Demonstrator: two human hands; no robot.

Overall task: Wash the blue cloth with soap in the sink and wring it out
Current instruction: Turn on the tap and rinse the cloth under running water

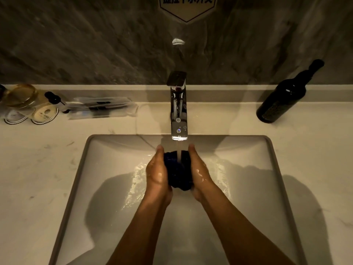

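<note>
The dark stone wall fills the top, and a sign on it is cut off by the upper edge, its lettering unreadable to me. Below runs the pale bench, with the white sink set into it; the sink's near end runs out of view. Water lies in the basin, rippling around my wrists. A dark bottle stands back right. At back left sit clear packets, a glass jar and round lids, dim and hard to make out. The chrome tap runs a thin stream onto the blue cloth, bunched into a ball over the basin. My left hand and right hand press it from either side, palms cupped against it, fingers fairly straight. In this light the cloth looks almost black.
</note>
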